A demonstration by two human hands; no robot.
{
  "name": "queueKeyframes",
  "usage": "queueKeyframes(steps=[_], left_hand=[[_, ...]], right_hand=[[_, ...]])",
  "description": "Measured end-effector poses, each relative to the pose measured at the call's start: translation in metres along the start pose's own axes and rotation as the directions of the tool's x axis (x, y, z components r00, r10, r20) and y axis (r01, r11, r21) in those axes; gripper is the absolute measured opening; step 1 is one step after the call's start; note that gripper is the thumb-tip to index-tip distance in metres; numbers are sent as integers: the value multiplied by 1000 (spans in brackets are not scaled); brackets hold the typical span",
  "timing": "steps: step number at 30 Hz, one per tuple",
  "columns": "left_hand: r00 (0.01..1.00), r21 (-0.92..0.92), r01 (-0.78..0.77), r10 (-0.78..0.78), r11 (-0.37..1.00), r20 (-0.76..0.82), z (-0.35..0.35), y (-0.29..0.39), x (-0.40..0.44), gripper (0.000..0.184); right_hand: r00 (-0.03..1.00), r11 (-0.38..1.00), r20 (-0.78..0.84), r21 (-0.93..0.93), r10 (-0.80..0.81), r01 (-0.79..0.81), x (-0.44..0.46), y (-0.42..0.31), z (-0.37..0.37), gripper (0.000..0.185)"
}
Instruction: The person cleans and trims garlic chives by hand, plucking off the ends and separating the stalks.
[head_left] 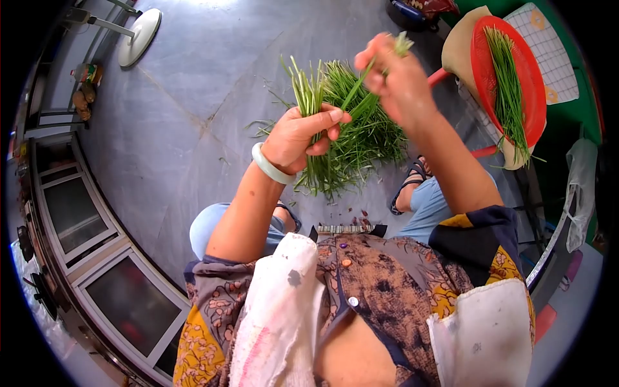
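Note:
My left hand [300, 132], with a pale bangle at the wrist, is closed around an upright bunch of garlic chives [308, 89]. Their pale stem ends point up, and green leaves hang below the fist. To the right and higher, my right hand [401, 80] is smeared by motion but closed on a few garlic chives [403, 44]. Green leaves stretch from it down toward the left hand. Beneath both hands, a loose pile of garlic chives [374, 135] lies on the floor, partly hidden by the bunch and my hands.
On the right, a red plastic basket [538, 80] holds more chives [508, 84], some overhanging its edge. A checked cloth [548, 48] lies beside it. Glass-fronted cabinets [132, 316] line the left, and a round white base [140, 37] stands at upper left. My sandalled feet flank the pile.

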State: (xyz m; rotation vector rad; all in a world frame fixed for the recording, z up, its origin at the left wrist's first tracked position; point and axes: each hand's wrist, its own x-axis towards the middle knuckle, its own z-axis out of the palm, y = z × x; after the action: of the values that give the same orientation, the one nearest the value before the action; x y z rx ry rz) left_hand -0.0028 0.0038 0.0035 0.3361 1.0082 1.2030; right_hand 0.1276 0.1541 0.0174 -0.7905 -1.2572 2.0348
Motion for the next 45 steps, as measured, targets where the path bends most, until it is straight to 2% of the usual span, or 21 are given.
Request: queueKeyframes(steps=[1, 3, 4, 5, 7, 10, 13, 14, 17, 20, 23, 26, 29, 30, 33, 34, 37, 38, 41, 45], left_hand=[[1000, 1, 12, -12, 1000, 3, 0, -1, 0, 17], [999, 5, 35, -35, 999, 10, -1, -3, 0, 17], [999, 3, 34, -34, 999, 18, -2, -4, 0, 17], [999, 1, 34, -34, 999, 26, -3, -4, 0, 16], [999, -3, 35, -35, 999, 32, -5, -5, 0, 16], [999, -6, 39, -39, 999, 28, -6, -6, 0, 15], [999, -10, 33, -32, 999, 28, -7, -4, -1, 14], [999, -15, 30, -30, 999, 31, -8, -4, 0, 13], [999, -25, 25, -24, 999, 43, -10, -6, 0, 13], [999, -26, 22, -20, 999, 49, -12, -5, 0, 13], [999, -15, 9, -8, 1000, 44, -9, -6, 1, 10], [999, -17, -2, 2, 1000, 43, -9, -7, 3, 9], [1000, 35, -18, 17, 999, 23, -7, -7, 2, 16], [1000, 47, -24, 23, 999, 13, -5, -7, 2, 25], [1000, 17, -14, 15, 1000, -7, -2, -6, 2, 29], [999, 9, -34, 34, 999, 4, 0, -7, 1, 30], [999, 15, -13, 13, 1000, 38, -4, -12, 4, 29], [999, 21, -14, 13, 1000, 47, -3, -12, 4, 29], [998, 46, -13, 10, 999, 65, -1, -13, 5, 28], [998, 54, -10, 6, 998, 69, -1, -14, 7, 27]], right_hand=[[995, 995, -93, 91, -26, 35, 3, -11, -2, 28], [985, 977, -105, 151, -135, 149, 15, -26, -27, 25], [972, 969, -178, 165, -153, 183, 19, -34, -35, 23], [963, 963, -186, 152, -195, 224, 22, -42, -47, 23], [949, 928, -209, 243, -235, 283, 25, -57, -63, 24], [897, 899, -303, 201, -321, 390, 27, -78, -87, 26], [860, 860, -316, 195, -400, 472, 22, -95, -99, 26], [807, 866, -451, 132, -382, 483, 21, -100, -100, 27], [781, 815, -414, 140, -467, 562, 11, -111, -108, 29], [860, 866, -275, 143, -431, 480, 16, -110, -123, 28], [962, 958, 18, 96, -272, 269, 17, -88, -91, 27], [962, 977, 179, -28, -204, 212, 20, -59, -69, 26], [999, 999, -26, -25, 26, -27, -6, -59, -14, 25], [995, 998, 88, -48, 50, -46, -6, -52, -16, 24], [918, 980, 347, -129, 190, -154, -5, -42, -17, 23], [935, 967, 295, -213, 197, -137, -8, -35, -10, 21], [956, 902, 291, -423, 43, 88, -16, -22, 11, 17], [957, 895, 286, -439, 53, 82, -16, -20, 13, 15], [954, 833, 288, -504, -86, 228, -8, 3, 11, 17], [959, 831, 274, -516, -73, 210, -9, 6, 12, 16]])
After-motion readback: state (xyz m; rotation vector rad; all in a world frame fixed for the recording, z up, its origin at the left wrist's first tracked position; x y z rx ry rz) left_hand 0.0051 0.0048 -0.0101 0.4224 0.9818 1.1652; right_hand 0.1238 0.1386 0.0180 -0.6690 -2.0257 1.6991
